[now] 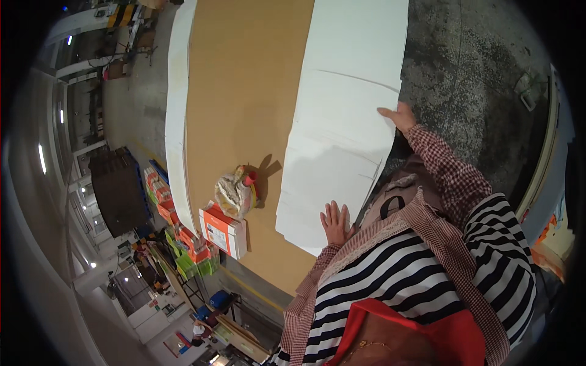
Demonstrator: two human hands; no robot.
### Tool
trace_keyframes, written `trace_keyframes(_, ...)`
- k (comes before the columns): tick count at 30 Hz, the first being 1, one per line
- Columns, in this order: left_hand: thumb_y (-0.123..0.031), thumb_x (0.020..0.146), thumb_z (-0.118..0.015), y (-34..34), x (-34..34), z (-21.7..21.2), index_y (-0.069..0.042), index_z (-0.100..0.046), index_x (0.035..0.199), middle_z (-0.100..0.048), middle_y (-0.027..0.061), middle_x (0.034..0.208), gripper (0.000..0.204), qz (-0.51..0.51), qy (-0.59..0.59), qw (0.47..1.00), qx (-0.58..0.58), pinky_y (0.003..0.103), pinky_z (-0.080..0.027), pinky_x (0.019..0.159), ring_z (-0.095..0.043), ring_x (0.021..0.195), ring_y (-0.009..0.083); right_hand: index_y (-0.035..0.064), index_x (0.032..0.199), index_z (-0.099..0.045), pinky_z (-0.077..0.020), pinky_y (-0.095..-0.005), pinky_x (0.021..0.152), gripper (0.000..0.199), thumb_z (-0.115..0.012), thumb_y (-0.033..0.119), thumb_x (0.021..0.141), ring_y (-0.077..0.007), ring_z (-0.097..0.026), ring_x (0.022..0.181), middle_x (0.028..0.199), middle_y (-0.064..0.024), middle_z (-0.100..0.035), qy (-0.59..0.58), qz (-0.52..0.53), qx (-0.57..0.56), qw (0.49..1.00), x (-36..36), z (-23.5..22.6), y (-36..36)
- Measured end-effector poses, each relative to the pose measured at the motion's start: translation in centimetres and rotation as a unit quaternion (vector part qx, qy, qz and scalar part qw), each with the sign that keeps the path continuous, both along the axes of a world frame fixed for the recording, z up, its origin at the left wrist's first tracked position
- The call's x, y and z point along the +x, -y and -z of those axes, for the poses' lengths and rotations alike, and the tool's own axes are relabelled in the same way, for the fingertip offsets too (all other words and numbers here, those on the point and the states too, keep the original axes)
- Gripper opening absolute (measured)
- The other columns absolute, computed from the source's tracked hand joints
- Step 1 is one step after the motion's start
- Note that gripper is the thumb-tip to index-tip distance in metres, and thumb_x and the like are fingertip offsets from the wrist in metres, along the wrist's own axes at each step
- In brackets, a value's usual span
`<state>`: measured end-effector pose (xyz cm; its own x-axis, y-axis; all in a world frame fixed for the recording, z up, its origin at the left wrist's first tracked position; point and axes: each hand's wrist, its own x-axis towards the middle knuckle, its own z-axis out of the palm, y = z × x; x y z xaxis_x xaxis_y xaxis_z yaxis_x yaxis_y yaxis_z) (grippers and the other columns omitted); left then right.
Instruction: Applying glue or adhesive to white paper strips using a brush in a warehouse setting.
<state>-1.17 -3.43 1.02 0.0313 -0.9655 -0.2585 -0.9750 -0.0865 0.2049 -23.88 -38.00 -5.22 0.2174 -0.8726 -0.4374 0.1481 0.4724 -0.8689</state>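
Note:
A layer of overlapping white cardboard sheets (pixel 342 134) lies along the near side of a long table covered in brown board (pixel 244 79). My left hand (pixel 335 224) rests flat on the sheets near their lower end, fingers spread. Farther up, my right hand (pixel 401 117) is at the sheets' outer edge, its thumb on top and the other fingers mostly hidden at the edge; it appears to grip the sheet there. Slits and folded edges cross the white surface. My shadow falls over its lower part.
A crumpled plastic-wrapped container with a red cap (pixel 237 192) stands on the brown board. Beside it is an orange-and-white stack of flat boxes (pixel 223 232). White sheets (pixel 177 104) line the far edge. More orange packs (pixel 160 192) and a dark covered stack (pixel 119 189) stand beyond.

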Motion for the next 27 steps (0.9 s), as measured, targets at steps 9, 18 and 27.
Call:
trace_keyframes(9, -0.036, 0.065, -0.072, 1.1, -0.3, 0.4, -0.021, -0.030, 0.143, -0.015, 0.0157, 0.152, 0.089, 0.008, -0.006, 1.000, -0.008, 0.059, -0.008, 0.109, -0.012, 0.141, 0.0345, -0.0024, 0.110, -0.060, -0.0479, -0.0325, 0.081, 0.040, -0.072, 0.020, 0.079, -0.0186, -0.062, 0.092, 0.102, -0.0106, -0.066, 0.052, 0.027, 0.063, 0.996, -0.7, 0.9, 1.0)
trace_keyframes(18, -0.041, 0.071, -0.067, 0.5, 0.9, 1.4, -0.020, -0.033, 0.142, -0.015, 0.0164, 0.152, 0.081, 0.012, 0.026, 1.000, -0.011, 0.057, -0.008, 0.109, -0.012, 0.140, 0.0354, -0.0045, 0.100, -0.064, -0.0503, -0.0347, 0.074, 0.039, -0.070, 0.026, 0.077, -0.0238, -0.066, 0.083, 0.093, -0.0165, -0.068, -0.116, -0.007, -0.073, 0.991, 0.1, 3.5, 1.1)
trace_keyframes(27, -0.050, 0.082, -0.055, 1.9, 3.3, 0.4, -0.015, -0.033, 0.141, -0.020, 0.0186, 0.150, 0.072, 0.044, 0.027, 0.999, 0.017, 0.056, -0.010, 0.109, -0.016, 0.139, 0.0366, -0.0029, 0.097, -0.061, -0.0485, -0.0320, 0.071, 0.040, -0.070, 0.031, 0.079, -0.0207, -0.062, 0.078, 0.088, -0.0120, -0.066, -0.163, -0.006, -0.072, 0.984, -1.0, -1.3, -0.6)
